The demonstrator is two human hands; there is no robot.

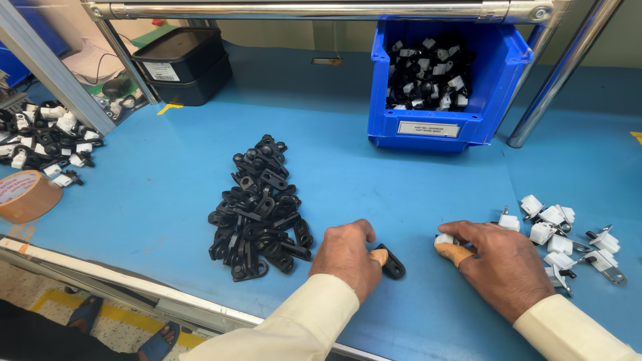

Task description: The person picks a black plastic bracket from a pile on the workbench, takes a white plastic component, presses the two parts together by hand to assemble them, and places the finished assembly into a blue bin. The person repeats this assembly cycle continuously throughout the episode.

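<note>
My left hand (346,255) rests on the blue table, fingers curled, pinching a single black plastic clip (392,264) between thumb and fingers. To its left lies a heap of several more black clips (257,210). My right hand (501,264) lies flat-ish on the table, its fingertips closed on one small white piece (444,239); a tan covering is on one finger. Just right of that hand are several white pieces with metal pins (560,234), scattered loose.
A blue bin (495,100) of assembled black-and-white parts stands at the back. A black box (184,63) sits back left, a roll of brown tape (25,195) and more assembled parts (43,140) at far left. Metal frame posts (562,73) rise at the right.
</note>
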